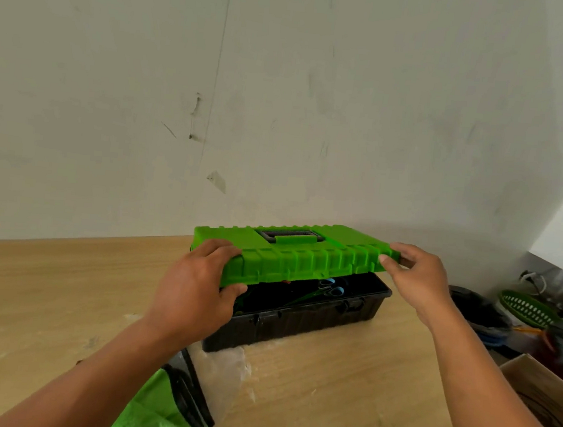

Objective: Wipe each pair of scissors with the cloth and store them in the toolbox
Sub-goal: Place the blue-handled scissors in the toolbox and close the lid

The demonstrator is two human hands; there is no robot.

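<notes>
Two hands hold the green lid point(290, 253) of the toolbox point(301, 313), which sits on the worktop point(42, 293) near the wall. Left hand point(197, 291) is clenched on the lid's near left corner, thumb beneath the edge; right hand point(415, 274) pinches the lid's right end. Lid hangs half open above the black base. Blue-handled scissors point(331, 287) lie inside the base, under the lid. Green cloth point(158, 411) lies in front of the toolbox. Lid looks like light, stiff moulded plastic; gripping both ends should keep it from twisting.
</notes>
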